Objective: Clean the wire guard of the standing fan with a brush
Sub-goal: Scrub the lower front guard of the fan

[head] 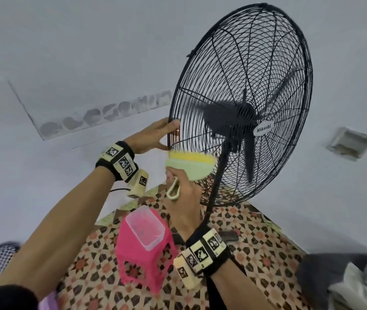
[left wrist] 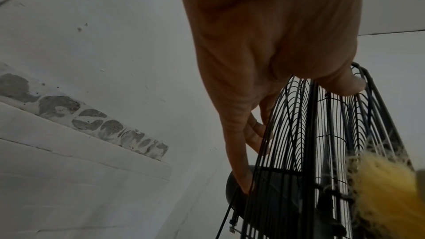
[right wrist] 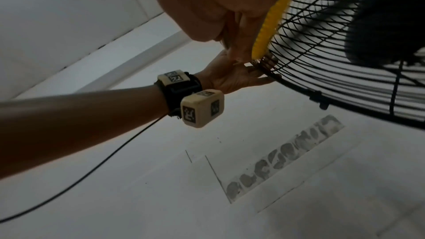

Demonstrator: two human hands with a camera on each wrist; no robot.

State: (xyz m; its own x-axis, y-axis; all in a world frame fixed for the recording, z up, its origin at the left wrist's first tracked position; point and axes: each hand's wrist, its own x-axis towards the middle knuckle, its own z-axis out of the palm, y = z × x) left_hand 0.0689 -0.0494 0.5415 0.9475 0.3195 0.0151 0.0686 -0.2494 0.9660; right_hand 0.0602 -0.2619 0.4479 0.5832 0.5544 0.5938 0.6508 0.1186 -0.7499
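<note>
White walls stand behind everything, and one wall has a strip of grey round smudges (head: 108, 113). Down low the floor (head: 256, 247) is tiled with brown, orange and cream star shapes.

Nearest is one pink plastic stool (head: 142, 253) with holes in its sides. One clear plastic box (head: 145, 227) sits on top of it.

Next comes the right hand (head: 182, 198). Its fingers are curled tight round the pale green handle of one brush (head: 189, 165). A little loop at the handle's end pokes out of the fist. The brush has a smooth green back and soft yellow bristles (right wrist: 273, 19). The bristles touch the thin black wires at the bottom left of the wire guard (head: 240, 70), right by the rim.

Just above the brush is the left hand (head: 153, 137). It grips the guard's rim, with the thumb (left wrist: 342, 83) on the front wires and the fingers (left wrist: 239, 152) curled onto the back ones. The two hands are very close together.

One black standing fan (head: 236, 121) rises behind the hands on a thin black pole (head: 217, 175). Its guard is big and round, made of many thin wires. Dark blades sit inside, too blurry to count. A small white badge (head: 264, 130) is in the middle.
</note>
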